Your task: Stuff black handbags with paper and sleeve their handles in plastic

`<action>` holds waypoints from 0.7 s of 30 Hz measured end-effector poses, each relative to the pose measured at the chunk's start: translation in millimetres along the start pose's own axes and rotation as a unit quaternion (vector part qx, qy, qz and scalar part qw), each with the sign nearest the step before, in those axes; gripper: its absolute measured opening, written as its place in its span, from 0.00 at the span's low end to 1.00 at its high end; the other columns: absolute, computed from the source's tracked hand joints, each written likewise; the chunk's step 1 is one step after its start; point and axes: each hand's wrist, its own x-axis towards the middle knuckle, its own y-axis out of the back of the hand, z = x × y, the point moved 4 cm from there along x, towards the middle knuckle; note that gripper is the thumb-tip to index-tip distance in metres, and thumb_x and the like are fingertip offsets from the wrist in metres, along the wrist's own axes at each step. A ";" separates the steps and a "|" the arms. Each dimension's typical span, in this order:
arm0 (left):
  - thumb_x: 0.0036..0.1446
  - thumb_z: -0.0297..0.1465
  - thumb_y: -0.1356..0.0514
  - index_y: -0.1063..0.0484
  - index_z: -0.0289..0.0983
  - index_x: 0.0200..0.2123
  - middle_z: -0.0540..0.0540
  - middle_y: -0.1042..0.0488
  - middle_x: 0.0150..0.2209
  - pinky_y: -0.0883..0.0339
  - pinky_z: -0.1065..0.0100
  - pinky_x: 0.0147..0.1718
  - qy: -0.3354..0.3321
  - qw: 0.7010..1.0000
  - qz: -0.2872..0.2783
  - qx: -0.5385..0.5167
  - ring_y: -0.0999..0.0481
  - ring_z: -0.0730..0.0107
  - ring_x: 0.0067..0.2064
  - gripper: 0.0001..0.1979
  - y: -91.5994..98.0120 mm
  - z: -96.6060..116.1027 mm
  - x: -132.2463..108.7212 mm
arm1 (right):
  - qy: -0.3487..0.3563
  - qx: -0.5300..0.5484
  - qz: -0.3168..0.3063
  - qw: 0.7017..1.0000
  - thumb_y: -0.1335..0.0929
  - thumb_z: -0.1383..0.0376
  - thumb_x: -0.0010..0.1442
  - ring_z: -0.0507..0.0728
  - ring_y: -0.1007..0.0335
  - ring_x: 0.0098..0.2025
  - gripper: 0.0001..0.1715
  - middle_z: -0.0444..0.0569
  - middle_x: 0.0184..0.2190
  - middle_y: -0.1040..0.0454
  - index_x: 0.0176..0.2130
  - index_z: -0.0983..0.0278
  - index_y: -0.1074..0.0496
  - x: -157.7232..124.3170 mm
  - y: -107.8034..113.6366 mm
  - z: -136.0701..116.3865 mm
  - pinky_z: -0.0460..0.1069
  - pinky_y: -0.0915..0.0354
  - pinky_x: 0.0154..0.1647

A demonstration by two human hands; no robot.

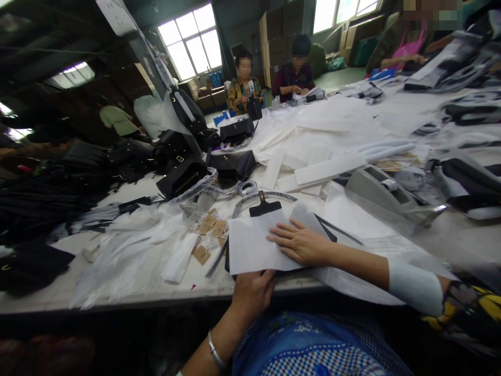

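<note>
The white sheet (250, 244) lies lower centre, its long axis running across the frame, over a black piece (266, 209) on the surface (191, 291). The right hand (299, 243) rests flat on it, fingers slightly spread leftward; the left hand (253, 292) meets its lower edge, fingers curled, grip perhaps hidden: I cannot tell.

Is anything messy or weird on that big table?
A bit, yes. Brown square paper tags lie jumbled at different angles, left of the flat white sheet under the right hand. A tiny magenta scrap sits by itself near the white table's front edge, looking stray. I see nothing clearly broken.
</note>
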 end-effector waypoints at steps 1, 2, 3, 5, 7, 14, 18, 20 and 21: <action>0.62 0.33 0.39 0.27 0.47 0.54 0.44 0.20 0.42 0.28 0.54 0.46 0.001 1.000 0.002 0.000 0.21 0.53 0.43 0.17 0.1 0.3 0.0 | -0.004 -0.003 0.005 1.000 0.41 0.59 0.71 0.67 0.48 0.69 0.29 0.49 0.68 0.42 0.69 0.55 0.44 -0.7 -0.3 0.0 0.69 0.53 0.67; 0.62 0.33 0.39 0.27 0.47 0.53 0.44 0.20 0.42 0.28 0.55 0.45 0.002 1.000 0.004 0.000 0.21 0.53 0.44 0.16 -0.1 0.4 -0.2 | -0.006 -0.004 0.009 1.000 0.41 0.59 0.71 0.67 0.47 0.69 0.30 0.50 0.68 0.42 0.69 0.55 0.45 -1.6 -0.1 0.0 0.69 0.53 0.67; 0.62 0.33 0.39 0.27 0.47 0.53 0.44 0.20 0.42 0.28 0.55 0.44 0.003 1.000 0.007 0.000 0.21 0.53 0.44 0.16 -0.8 0.2 -0.3 | -0.006 -0.003 0.013 1.000 0.41 0.59 0.71 0.67 0.47 0.69 0.31 0.51 0.68 0.42 0.70 0.55 0.47 -2.6 0.4 -0.1 0.69 0.54 0.67; 0.61 0.33 0.39 0.27 0.48 0.53 0.45 0.20 0.42 0.28 0.55 0.43 0.004 1.000 0.008 -0.002 0.21 0.53 0.43 0.16 -3.2 -1.0 -0.5 | 0.006 0.001 0.017 1.000 0.40 0.59 0.71 0.67 0.46 0.68 0.31 0.51 0.67 0.40 0.70 0.54 0.47 -4.3 1.8 -0.8 0.70 0.54 0.66; 0.61 0.33 0.40 0.28 0.47 0.54 0.44 0.20 0.43 0.27 0.55 0.44 0.002 1.000 0.006 -0.004 0.21 0.53 0.44 0.17 -4.6 -2.2 -0.3 | 0.019 0.004 0.015 1.000 0.41 0.59 0.71 0.66 0.45 0.68 0.28 0.49 0.66 0.38 0.68 0.52 0.43 -5.4 3.0 -1.4 0.70 0.54 0.66; 0.57 0.26 0.38 0.31 0.37 0.56 0.38 0.22 0.48 0.26 0.52 0.45 -0.004 0.998 -0.052 0.038 0.22 0.49 0.46 0.23 41.3 26.5 1.9 | 0.026 0.006 0.016 1.000 0.41 0.58 0.71 0.65 0.43 0.67 0.25 0.48 0.65 0.36 0.65 0.49 0.38 -5.3 0.6 0.0 0.70 0.54 0.66; 0.66 0.33 0.44 0.26 0.40 0.40 0.46 0.21 0.34 0.24 0.61 0.32 0.007 0.998 -0.055 -0.043 0.21 0.60 0.33 0.07 87.0 49.3 20.1 | 0.024 0.007 0.018 1.000 0.41 0.58 0.71 0.65 0.43 0.67 0.26 0.48 0.65 0.36 0.66 0.49 0.38 -5.7 -0.5 0.3 0.69 0.55 0.66; 0.67 0.34 0.46 0.27 0.40 0.39 0.47 0.22 0.32 0.24 0.62 0.33 -0.007 0.997 -0.033 -0.069 0.20 0.60 0.33 0.08 92.2 45.1 37.1 | 0.017 0.013 0.019 1.000 0.41 0.57 0.71 0.66 0.43 0.67 0.25 0.48 0.65 0.36 0.65 0.50 0.37 -5.9 -0.8 0.6 0.70 0.55 0.66; 0.67 0.33 0.44 0.27 0.40 0.41 0.46 0.21 0.36 0.23 0.61 0.36 -0.023 0.997 -0.020 -0.078 0.20 0.59 0.37 0.07 88.8 38.8 45.3 | 0.014 0.015 0.018 1.000 0.41 0.58 0.71 0.66 0.43 0.67 0.25 0.48 0.65 0.36 0.64 0.51 0.36 -5.9 -1.1 0.8 0.70 0.55 0.66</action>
